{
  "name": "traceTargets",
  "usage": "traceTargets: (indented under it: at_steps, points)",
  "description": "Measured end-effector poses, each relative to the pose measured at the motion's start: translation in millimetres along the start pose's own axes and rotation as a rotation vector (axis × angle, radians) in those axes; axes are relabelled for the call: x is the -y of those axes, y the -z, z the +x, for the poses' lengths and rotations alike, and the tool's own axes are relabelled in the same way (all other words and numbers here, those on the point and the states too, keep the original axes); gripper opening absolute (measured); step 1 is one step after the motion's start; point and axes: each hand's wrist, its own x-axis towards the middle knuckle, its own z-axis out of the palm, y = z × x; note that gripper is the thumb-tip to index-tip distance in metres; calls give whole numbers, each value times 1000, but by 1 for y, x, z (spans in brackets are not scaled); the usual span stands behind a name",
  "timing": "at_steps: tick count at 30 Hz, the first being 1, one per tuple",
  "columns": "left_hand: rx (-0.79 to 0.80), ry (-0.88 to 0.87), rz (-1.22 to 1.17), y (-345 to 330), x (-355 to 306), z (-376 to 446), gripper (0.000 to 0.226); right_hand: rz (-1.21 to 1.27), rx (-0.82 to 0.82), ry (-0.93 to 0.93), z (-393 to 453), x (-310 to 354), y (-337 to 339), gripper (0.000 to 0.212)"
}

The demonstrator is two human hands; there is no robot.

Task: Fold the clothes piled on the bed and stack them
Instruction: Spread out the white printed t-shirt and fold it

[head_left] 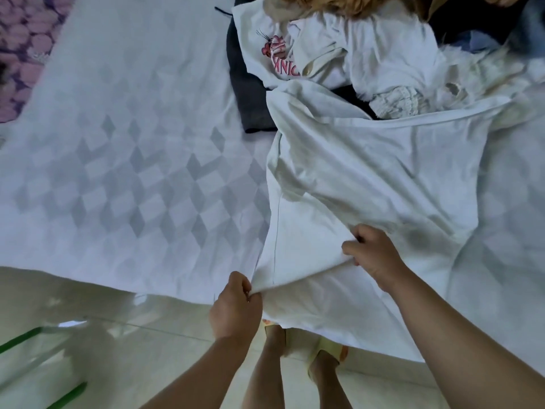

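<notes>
Left grip [236, 302] pinched onto the white garment [368, 178] edge, lower centre of frame. Right grip [373, 253] bunched around a fold, lower right. Clothes pile [339, 54] upper right on bed [118, 143].

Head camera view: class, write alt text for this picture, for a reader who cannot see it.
Two bare hands grip the near edge of a white garment spread on a bed: the left hand pinches a corner, the right hand bunches the cloth. Behind it lies a pile of clothes, with a white shirt with a pink print on top.
</notes>
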Motion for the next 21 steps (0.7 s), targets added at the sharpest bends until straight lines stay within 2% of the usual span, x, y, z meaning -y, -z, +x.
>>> traceTargets:
  at_steps: [4, 6, 8, 11, 16, 21]
  points:
    - [118, 139, 192, -2, 13, 1, 17, -369, -103, 39, -10, -15, -6, 6]
    - [110, 146, 142, -1, 15, 5, 23, -426, -172, 127, -14, -14, -10, 7]
    - [37, 42, 17, 1, 7, 12, 25, -406, -187, 230, -11, -12, -14, 5]
    - [-41, -212, -68, 1, -20, 37, 25, -335, -179, 293, -1, -8, -23, 23]
    - [28, -547, -21, -5, -79, 98, 24, -343, -249, 364, 28, 13, -39, 20]
    - [147, -638, 101, -6, -109, 143, 32, -436, -228, 482, 61, 32, -51, 28]
